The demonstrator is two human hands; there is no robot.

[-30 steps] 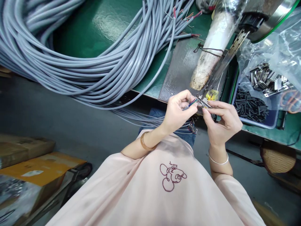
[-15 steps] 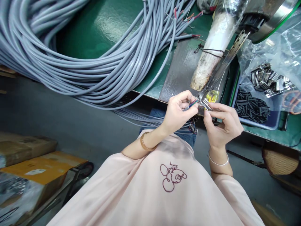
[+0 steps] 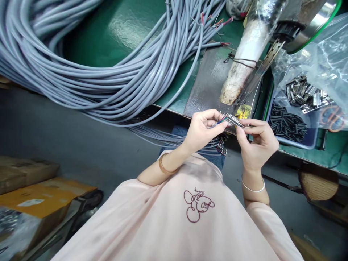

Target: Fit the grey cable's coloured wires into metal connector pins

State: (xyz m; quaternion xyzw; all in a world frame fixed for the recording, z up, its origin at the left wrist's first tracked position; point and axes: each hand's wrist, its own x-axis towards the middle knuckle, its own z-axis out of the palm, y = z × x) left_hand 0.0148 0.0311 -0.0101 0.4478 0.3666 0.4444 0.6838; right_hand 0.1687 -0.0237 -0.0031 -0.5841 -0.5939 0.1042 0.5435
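Observation:
My left hand [image 3: 206,128] pinches the end of a grey cable, its coloured wires [image 3: 222,120] fanning out past the fingertips. My right hand [image 3: 257,142] is closed on one end of a metal D-sub connector [image 3: 233,120], gripped between thumb and fingers. The wires lie against or very close to the connector's row of pins; whether they touch I cannot tell. Just behind the connector is a yellow piece [image 3: 243,111] at the front of the dark metal plate [image 3: 209,79]. A white wrapped tube [image 3: 236,74] slants down above both hands.
Grey cables [image 3: 130,85] lie in a large coil on the green bench [image 3: 108,40]. At right, a blue tray [image 3: 312,141] contains small black sleeves [image 3: 288,123] and a bag of metal connectors [image 3: 306,92]. Finished-looking cable ends [image 3: 221,148] hang over the lap. A solder-like reel [image 3: 312,30] stands at upper right.
My hands have come slightly closer together. The connector has shifted left and now meets my left fingertips, beside the coloured wires. The view has shifted slightly.

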